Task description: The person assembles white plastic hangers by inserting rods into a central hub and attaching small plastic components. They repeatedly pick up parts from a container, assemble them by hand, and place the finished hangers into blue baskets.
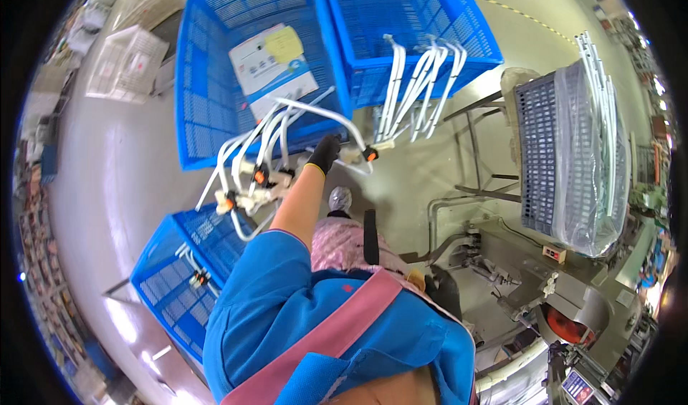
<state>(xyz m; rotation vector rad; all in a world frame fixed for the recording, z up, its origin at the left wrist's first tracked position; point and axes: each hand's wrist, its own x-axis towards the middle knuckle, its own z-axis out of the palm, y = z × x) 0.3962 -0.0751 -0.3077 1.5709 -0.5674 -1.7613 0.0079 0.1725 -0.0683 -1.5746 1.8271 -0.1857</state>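
My left hand (pixel 326 154), in a black glove with a yellow cuff, reaches to the near rim of a blue crate (pixel 183 111). Its fingers look closed around a bent white tube (pixel 326 111) with an orange-and-black clip (pixel 370 153) and a cream fitting at its end. More white tubes (pixel 247 147) with similar clips and fittings hang over the rim just left of that hand. My right hand (pixel 444 290), also black-gloved, is low at my right side, beside a small tan piece (pixel 416 279); its fingers cannot be made out.
Papers (pixel 272 72) lie in the crate. A second blue crate (pixel 423 7) has white tubes (pixel 423 83) over its edge. Another blue crate (pixel 172 290) stands lower left. Right are a grey crate (pixel 537 147) with plastic wrap and long rods, and a machine (pixel 573 312).
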